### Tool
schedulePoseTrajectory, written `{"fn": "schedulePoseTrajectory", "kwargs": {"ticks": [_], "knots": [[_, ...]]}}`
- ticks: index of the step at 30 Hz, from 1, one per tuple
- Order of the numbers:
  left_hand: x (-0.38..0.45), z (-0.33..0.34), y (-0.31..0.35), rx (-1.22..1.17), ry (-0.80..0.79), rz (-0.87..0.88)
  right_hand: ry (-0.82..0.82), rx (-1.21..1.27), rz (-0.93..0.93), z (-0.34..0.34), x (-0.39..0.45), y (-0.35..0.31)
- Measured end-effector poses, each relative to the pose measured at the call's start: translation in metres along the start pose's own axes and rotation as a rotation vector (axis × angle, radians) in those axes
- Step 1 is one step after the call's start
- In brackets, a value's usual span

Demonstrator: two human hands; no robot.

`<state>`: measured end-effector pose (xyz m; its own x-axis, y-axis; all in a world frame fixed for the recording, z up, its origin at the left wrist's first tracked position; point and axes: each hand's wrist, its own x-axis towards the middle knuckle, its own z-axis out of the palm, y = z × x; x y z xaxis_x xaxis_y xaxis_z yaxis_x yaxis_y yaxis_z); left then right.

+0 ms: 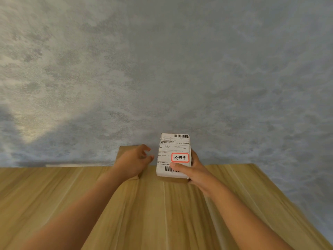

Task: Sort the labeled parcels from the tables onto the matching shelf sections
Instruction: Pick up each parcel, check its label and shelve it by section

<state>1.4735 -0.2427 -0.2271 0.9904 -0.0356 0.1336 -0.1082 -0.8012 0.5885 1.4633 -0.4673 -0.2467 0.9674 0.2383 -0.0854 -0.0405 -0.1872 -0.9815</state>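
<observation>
Light wood-grain counter point(54, 195) fills near part of view, far edge straight, right edge running off toward near right. Beyond it mottled blue-grey floor point(198, 69), cloudy texture throughout. Pale warm light patch at far left, floor there yellowish.

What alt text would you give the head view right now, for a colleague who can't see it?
The right hand grips a small parcel, label up, with a red-bordered sticker reading 处理中, at the far edge of a wooden table. The left hand, fingers loosely spread, rests on a cardboard box beside it. Grey mottled floor lies beyond.
</observation>
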Motion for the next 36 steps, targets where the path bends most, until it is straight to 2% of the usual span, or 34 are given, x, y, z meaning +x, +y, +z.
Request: {"fn": "schedulePoseTrajectory", "kwargs": {"ticks": [4, 9, 17, 26, 36], "knots": [[-0.007, -0.009, 0.019, 0.46, 0.04, 0.163, 0.019, 0.006, -0.012, -0.007, -0.018, 0.001], [-0.018, -0.015, 0.036, 0.672, 0.073, 0.318, 0.075, 0.014, -0.032, -0.012, -0.045, -0.007], [-0.05, -0.021, 0.053, 0.655, 0.073, 0.511, 0.262, -0.026, -0.062, -0.005, -0.12, -0.019], [-0.13, -0.011, 0.067, 0.56, -0.027, 0.727, 0.541, -0.036, -0.001, 0.042, -0.247, -0.009], [-0.246, 0.009, 0.137, 0.515, -0.062, 0.984, 0.791, -0.021, 0.053, 0.059, -0.416, -0.008]]}}
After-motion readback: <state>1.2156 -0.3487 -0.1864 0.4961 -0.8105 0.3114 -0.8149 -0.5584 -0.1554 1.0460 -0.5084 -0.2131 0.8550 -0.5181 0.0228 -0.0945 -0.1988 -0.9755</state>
